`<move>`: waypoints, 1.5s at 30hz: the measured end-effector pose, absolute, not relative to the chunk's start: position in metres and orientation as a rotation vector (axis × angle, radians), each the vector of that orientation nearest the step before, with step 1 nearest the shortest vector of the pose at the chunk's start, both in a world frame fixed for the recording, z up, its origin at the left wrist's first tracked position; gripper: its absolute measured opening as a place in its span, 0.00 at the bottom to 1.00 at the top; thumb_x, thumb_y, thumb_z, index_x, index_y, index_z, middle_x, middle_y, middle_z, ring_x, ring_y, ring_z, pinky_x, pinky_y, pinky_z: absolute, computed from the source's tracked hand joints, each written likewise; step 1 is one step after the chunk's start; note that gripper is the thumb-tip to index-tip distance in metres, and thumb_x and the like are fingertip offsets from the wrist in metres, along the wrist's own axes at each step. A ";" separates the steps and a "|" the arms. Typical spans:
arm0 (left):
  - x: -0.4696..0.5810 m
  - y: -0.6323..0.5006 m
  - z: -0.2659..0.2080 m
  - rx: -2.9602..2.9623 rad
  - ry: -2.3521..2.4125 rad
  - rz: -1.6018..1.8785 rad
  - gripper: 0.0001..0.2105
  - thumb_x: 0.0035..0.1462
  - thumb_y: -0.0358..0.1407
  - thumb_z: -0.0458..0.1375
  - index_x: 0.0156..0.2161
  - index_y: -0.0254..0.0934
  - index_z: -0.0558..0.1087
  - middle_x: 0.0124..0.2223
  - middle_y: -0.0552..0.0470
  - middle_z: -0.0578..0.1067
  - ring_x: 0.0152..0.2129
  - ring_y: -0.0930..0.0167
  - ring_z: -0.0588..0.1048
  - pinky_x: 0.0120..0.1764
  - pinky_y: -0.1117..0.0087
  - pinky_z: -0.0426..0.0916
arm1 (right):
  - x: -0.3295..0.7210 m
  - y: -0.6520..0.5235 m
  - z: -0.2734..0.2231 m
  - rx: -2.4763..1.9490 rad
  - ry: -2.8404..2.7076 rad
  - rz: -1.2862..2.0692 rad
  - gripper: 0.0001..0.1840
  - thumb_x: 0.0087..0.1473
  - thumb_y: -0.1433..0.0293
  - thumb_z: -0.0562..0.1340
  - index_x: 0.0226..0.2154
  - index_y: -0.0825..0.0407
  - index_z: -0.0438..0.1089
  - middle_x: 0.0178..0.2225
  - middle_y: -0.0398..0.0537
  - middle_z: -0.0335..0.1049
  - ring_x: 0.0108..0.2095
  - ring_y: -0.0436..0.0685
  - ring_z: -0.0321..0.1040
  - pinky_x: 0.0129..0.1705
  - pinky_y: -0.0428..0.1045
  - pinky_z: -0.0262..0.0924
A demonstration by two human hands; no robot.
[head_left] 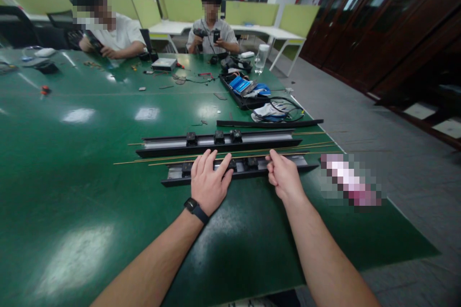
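Observation:
My left hand [209, 180], a dark watch [196, 210] on its wrist, lies with fingers stretched over the nearer black-edged metal rail [175, 173]. Several small black blocks sit along that rail, one of them [251, 162] between my hands. My right hand [284, 175] is closed at the rail's right part, thumb and forefinger pinched on a thin brass-coloured rod [173, 162] that runs lengthwise along it. Fingers partly hide the grip. Just beyond lies a second, similar rail [165, 145] carrying three black blocks [219, 137], with more thin rods between the two rails.
Behind the rails are a black strip [270, 123], gloves [272, 111] with cables, and a black tray [236, 96] holding blue items. A clear cup [260, 59] stands near the right edge of the green table [118, 211]. Two people sit across, handling devices. A blurred pink item [349, 180] lies right.

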State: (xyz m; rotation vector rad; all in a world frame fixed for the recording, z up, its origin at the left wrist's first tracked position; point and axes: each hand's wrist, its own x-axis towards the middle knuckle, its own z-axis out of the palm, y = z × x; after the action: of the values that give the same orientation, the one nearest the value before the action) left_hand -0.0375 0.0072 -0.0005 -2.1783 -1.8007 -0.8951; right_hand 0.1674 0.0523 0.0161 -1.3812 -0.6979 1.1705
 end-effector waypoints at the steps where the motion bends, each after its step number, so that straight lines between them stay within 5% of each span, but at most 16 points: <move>1: -0.037 0.007 0.000 -2.177 -1.802 -0.893 0.21 0.64 0.43 0.56 0.61 0.52 0.69 0.63 0.45 0.69 0.64 0.57 0.60 0.65 0.51 0.52 | 0.167 0.052 0.016 -1.388 -0.704 1.172 0.19 0.55 0.55 0.67 0.28 0.54 0.68 0.13 0.36 0.57 0.08 0.42 0.44 0.07 0.39 0.35; 45: -0.038 0.006 0.001 -2.186 -1.804 -0.847 0.21 0.64 0.44 0.55 0.61 0.51 0.69 0.63 0.44 0.68 0.65 0.58 0.61 0.64 0.52 0.53 | 0.169 0.052 0.012 -1.378 -0.691 1.163 0.19 0.54 0.55 0.67 0.28 0.55 0.69 0.14 0.35 0.57 0.08 0.41 0.45 0.08 0.39 0.36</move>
State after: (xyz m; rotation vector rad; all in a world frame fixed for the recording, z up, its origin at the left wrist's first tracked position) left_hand -0.0384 0.0064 0.0010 -2.1865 -1.8036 -0.8474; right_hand 0.1686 0.0517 0.0123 -1.3775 -0.6905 1.1634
